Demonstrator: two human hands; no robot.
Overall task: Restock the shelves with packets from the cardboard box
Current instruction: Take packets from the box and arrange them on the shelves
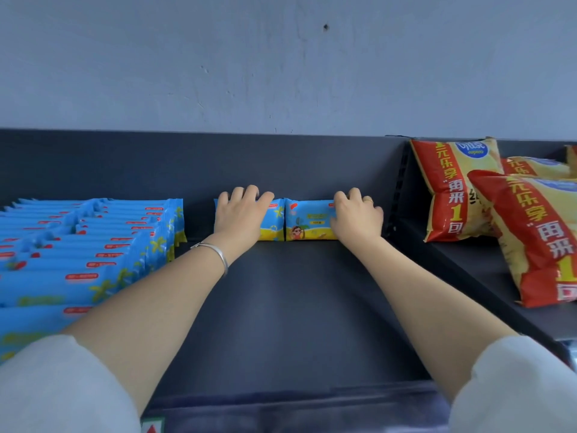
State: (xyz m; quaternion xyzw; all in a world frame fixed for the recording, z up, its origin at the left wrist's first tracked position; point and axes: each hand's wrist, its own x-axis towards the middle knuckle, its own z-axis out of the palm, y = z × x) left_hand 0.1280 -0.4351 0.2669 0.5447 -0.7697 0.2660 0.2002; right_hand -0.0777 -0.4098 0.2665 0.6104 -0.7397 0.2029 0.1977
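My left hand (240,215) grips the left packet (272,225), my right hand (356,218) the right packet (309,221), both standing upright side by side at the back edge of the shelf (296,307); released unsteadily, I judge they'd topple forward, since nothing props their fronts

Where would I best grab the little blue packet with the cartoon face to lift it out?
Likely its top edge, reaching from the front and above: the cartoon packet stands upright at the back of the shelf, a twin packet tight on its left. The right hand curls over that top.
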